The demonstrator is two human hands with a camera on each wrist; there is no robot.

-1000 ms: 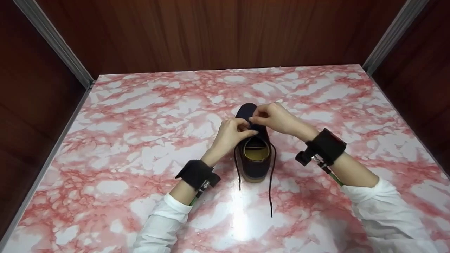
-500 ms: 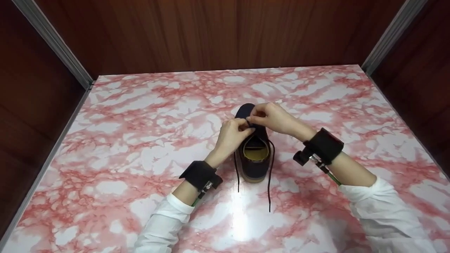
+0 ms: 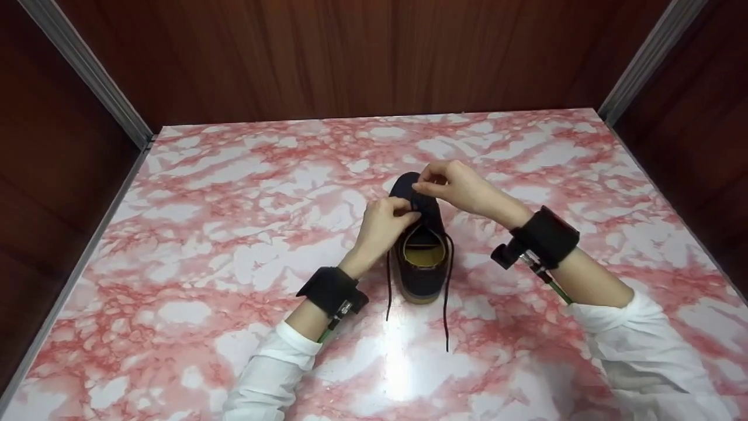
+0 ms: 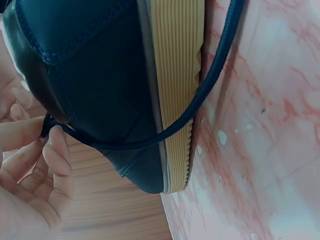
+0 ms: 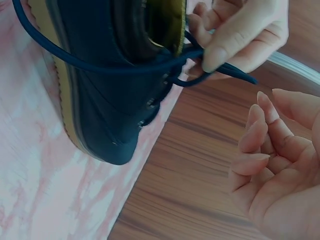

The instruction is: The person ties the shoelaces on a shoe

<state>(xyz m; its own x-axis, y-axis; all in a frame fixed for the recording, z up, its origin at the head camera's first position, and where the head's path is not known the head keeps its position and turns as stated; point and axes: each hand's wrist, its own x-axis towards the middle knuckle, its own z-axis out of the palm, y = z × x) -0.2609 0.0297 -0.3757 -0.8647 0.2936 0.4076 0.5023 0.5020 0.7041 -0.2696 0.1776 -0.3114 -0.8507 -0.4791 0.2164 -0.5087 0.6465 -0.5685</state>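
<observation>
A dark navy shoe (image 3: 425, 280) with a tan ribbed sole (image 4: 175, 85) stands on the table, toe pointing away from me. My left hand (image 3: 383, 225) is over its lacing and pinches the dark shoelace (image 5: 195, 52) between thumb and fingers. A narrow tip of lace sticks out past that grip in the right wrist view. Just beyond it is my right hand (image 5: 280, 165), its fingers loosely bent and thumb apart from the forefinger, nothing between them. From the head, this hand hovers above the toe part. Lace ends trail down both sides of the shoe.
The table (image 3: 234, 245) has a red and white marbled top. Dark wood panels (image 3: 374, 58) close it in at the back and both sides, with grey metal strips (image 3: 87, 70) at the corners. Black wrist straps (image 3: 544, 240) with cameras sit on both forearms.
My right hand was at the lace beside the left fingertips; now it has drawn away toward the toe and holds nothing. The left hand keeps its pinch. The right lace end has slid up slightly.
</observation>
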